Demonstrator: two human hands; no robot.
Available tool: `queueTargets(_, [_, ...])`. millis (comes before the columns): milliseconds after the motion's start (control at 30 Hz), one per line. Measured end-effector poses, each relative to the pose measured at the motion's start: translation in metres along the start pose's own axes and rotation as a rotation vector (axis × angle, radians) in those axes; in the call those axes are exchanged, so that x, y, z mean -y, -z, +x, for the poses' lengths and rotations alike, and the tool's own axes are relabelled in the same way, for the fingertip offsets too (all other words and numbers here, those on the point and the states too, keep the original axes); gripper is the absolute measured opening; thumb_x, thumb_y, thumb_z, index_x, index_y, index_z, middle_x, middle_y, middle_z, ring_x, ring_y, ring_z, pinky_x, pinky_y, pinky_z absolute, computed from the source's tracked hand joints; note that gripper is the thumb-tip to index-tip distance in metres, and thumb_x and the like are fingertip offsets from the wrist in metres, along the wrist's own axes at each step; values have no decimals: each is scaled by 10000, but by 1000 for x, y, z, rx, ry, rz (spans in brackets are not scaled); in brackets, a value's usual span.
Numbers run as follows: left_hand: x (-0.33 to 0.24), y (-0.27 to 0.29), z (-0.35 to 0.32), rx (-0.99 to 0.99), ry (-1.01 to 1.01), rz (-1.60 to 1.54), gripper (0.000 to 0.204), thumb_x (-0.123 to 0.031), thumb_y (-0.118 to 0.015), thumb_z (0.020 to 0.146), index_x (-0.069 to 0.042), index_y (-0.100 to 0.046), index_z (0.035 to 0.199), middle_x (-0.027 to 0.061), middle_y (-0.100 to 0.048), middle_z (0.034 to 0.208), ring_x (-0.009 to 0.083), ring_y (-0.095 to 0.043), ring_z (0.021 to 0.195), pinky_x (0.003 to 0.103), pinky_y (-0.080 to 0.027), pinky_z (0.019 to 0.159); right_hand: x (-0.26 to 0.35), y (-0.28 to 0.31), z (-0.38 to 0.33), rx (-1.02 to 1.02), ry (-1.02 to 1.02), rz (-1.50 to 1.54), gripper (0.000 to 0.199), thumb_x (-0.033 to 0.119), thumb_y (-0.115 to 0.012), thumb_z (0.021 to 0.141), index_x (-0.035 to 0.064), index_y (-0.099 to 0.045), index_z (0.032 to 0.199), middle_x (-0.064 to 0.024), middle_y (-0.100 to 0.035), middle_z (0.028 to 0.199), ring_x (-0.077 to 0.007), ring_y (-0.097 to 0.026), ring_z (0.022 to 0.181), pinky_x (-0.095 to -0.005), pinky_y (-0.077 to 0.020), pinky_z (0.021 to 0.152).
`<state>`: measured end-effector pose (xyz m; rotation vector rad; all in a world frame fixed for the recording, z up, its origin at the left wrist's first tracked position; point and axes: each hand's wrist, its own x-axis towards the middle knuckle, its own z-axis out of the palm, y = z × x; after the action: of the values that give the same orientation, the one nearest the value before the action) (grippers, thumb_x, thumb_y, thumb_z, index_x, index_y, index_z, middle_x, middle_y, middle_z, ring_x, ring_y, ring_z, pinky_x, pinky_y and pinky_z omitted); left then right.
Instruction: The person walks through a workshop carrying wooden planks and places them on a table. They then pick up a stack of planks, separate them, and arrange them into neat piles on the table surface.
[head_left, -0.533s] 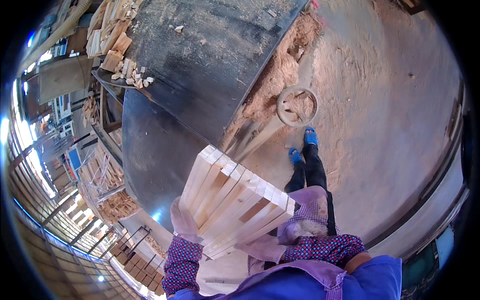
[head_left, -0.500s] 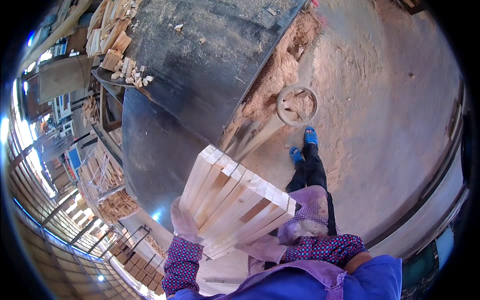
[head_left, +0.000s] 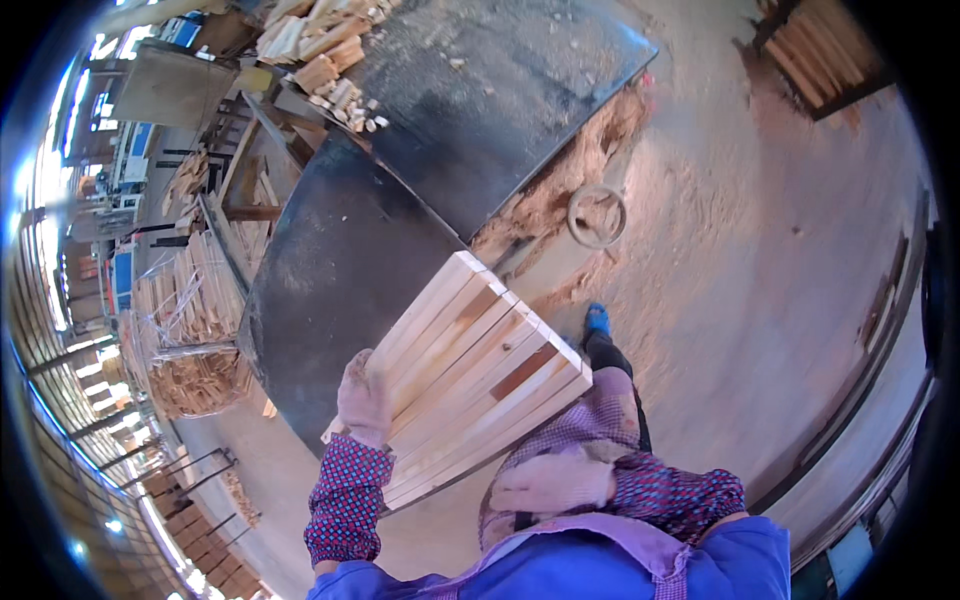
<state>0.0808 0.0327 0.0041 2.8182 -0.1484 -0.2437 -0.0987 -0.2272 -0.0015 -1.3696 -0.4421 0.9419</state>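
A bundle of pale wooden strips (head_left: 465, 375), lying side by side like a panel, is tilted in front of me over the near edge of the dark machine table (head_left: 320, 300). Two strips show darker brown patches. My left hand (head_left: 363, 400), in a light work glove, grips the bundle's left side; its thumb and some fingertips are hidden. Below the wood's lower right edge, my gloved right hand (head_left: 555, 482) lies against my checked apron (head_left: 590, 425), fingers stretched out and apart from the strips.
A handwheel (head_left: 623, 215) juts from the table's right side, by heaped sawdust (head_left: 560, 175). Wood offcuts (head_left: 320, 75) are piled at the table's far left. Bundled slats (head_left: 195, 310) stand on the left. A crate of wood (head_left: 825, 55) sits at the far right.
My right hand has come off the wooden strips and moved down to my apron. The bundle has tipped, showing more of its broad face, with my left hand still on it. My view has shifted.
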Motion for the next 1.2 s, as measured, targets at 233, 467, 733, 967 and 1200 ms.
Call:
queueTargets(233, [-16, -1, -2, 70, 86, 289, 354, -277, -596, 855, -137, -597, 1180, 101, -637, 1149, 279, -550, 1167, 415, -401, 1023, 32, 214, -102, -1218, 86, 233, 232, 169, -607, 906, 9, -692, 1051, -76, -681, 996, -111, -612, 891, -270, -498, 741])
queueTargets(467, [-36, -15, -23, 15, 251, 377, 397, -270, -526, 894, -115, -496, 1258, 8, -553, 1266, 195, -446, 1274, 472, -162, 1173, -43, 505, -127, -1576, -40, -20, 448, 416, -588, 923, 63, -664, 1189, 0, -672, 976, -125, -584, 806, -310, -468, 735])
queueTargets(733, [-51, -15, -44, -30, 260, 236, 382, -196, -510, 878, -77, -518, 1241, 67, -587, 1210, 250, -500, 1211, 490, -183, 1160, -44, 611, -55, -1281, -254, -111, 479, 465, -504, 921, 39, -648, 1085, -141, -690, 970, -282, -629, 916, -370, -474, 807])
queueTargets(967, [-86, -9, -37, -44, 443, 231, 400, -80, -573, 814, -98, -607, 1212, 111, -606, 1240, 322, -499, 1215, 476, -244, 1160, -152, 726, -49, -1179, -308, -433, 342, 372, -516, 959, 68, -649, 1043, -197, -673, 1019, -325, -643, 963, -430, -489, 852])
queueTargets(1200, [-77, -13, -52, -86, 248, 270, 394, -183, -602, 801, -108, -581, 1188, 78, -608, 1192, 270, -527, 1177, 522, -253, 1143, -236, 779, -77, -1189, -344, -497, 410, 345, -547, 947, 39, -620, 1210, -176, -655, 1144, -307, -623, 998, -409, -470, 934])
